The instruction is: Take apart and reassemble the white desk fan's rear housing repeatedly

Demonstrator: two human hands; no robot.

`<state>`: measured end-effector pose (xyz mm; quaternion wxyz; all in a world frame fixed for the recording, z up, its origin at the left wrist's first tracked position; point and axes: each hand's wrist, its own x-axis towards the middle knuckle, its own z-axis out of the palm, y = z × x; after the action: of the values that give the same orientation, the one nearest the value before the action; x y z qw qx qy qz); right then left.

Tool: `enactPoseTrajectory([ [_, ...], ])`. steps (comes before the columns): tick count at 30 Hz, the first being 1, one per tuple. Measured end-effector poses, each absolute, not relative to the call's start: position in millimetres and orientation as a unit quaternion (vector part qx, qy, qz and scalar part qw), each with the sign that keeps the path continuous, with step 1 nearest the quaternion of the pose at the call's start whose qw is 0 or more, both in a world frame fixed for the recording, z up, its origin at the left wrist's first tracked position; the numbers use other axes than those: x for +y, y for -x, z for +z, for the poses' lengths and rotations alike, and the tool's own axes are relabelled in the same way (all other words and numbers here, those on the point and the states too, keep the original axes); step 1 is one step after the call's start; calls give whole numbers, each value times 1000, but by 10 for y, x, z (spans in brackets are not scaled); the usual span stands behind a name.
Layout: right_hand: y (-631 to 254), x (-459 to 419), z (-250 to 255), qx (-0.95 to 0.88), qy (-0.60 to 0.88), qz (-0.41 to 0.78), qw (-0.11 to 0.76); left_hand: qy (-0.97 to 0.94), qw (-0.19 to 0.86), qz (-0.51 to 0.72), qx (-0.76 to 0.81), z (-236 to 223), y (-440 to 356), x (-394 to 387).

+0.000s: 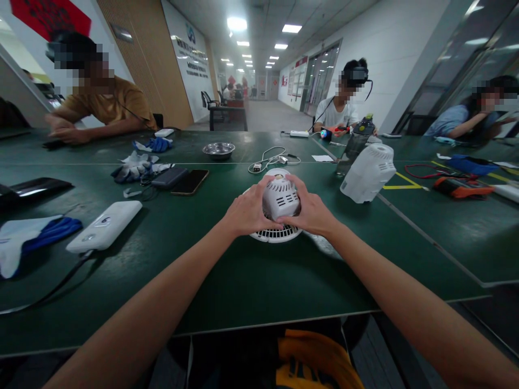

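Note:
At the middle of the green table is a white fan head with a slotted motor cover and a round grille beneath it. My left hand is wrapped round the cover's left side. From the right side my right hand grips the same cover, and the fingertips of both hands nearly meet at the front and top. The palms hide its sides. To the right, a white plastic housing with vents at its top stands tilted on the table.
A dark bottle stands behind the housing. A coiled white cable and a metal bowl lie beyond my hands. Leftward are a phone, a white power bank and gloves. An orange multimeter lies right; other people sit across.

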<state>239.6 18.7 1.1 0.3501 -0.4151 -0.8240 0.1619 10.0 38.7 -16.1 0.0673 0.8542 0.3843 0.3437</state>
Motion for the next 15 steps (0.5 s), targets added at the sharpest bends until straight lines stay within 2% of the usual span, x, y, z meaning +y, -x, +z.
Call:
enactPoseTrajectory([
  [5,-2440,257,-53,-828,413,113,363,-828,54,334,446,-145,-135,363],
  [10,-2582,387,-124,-792,449,161,381,-770,42,383,509,-231,-11,482],
  [15,-2630,394,-142,-782,442,193,396,-735,140,351,563,-383,139,626],
])
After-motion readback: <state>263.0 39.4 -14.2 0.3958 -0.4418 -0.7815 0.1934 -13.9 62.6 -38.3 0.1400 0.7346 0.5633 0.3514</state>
